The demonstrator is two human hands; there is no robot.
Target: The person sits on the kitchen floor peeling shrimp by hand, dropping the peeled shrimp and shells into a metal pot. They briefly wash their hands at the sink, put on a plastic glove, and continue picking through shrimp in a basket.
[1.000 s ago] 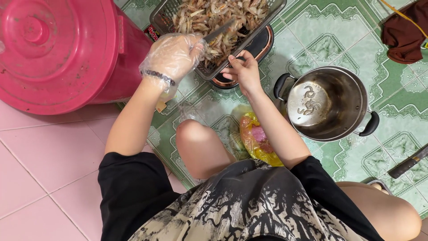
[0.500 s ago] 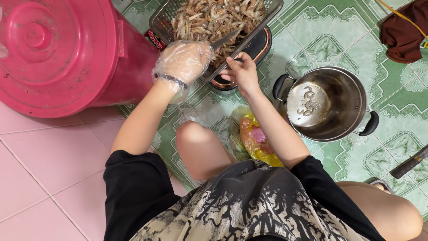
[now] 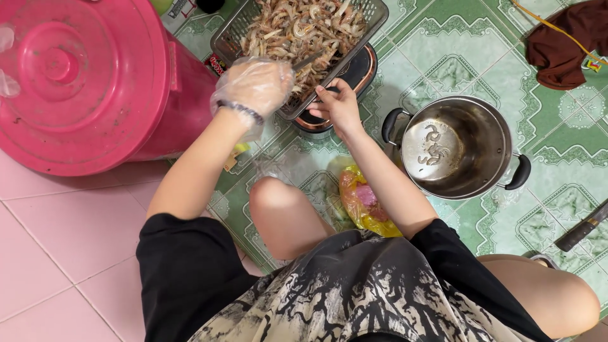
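Seated on the floor, working over a dark mesh basket [image 3: 370,19] heaped with small shrimp [image 3: 304,28], set on a round dark base [image 3: 358,73] just ahead of the raised knee. Left hand [image 3: 253,85], covered by a loose clear plastic glove, curled at the basket's near edge, apparently pinching one shrimp; grip contents partly hidden by the glove. Right hand [image 3: 339,107] bare, closed around the handle of a slim tool [image 3: 307,61], probably small scissors or a knife, tip pointing into the pile toward the gloved fingers. For a clean cut: hold the shrimp steady between gloved fingertips, keep the blade tip angled away from them, work close above the basket so trimmings fall back in. Steel pot [image 3: 456,149] with two black handles just to the right, holding only a few shrimp on its bottom; near enough for a short drop. Yellow plastic bag [image 3: 364,202] on the floor beside the knee. Large pink lidded bucket [image 3: 76,82] to the left, touching or nearly touching the basket. Floor: green patterned mat [image 3: 481,44] over pale pink tiles [image 3: 63,253]. Brown cloth [image 3: 567,41] at far right, dark-handled knife [image 3: 582,228] lying apart near the right thigh.
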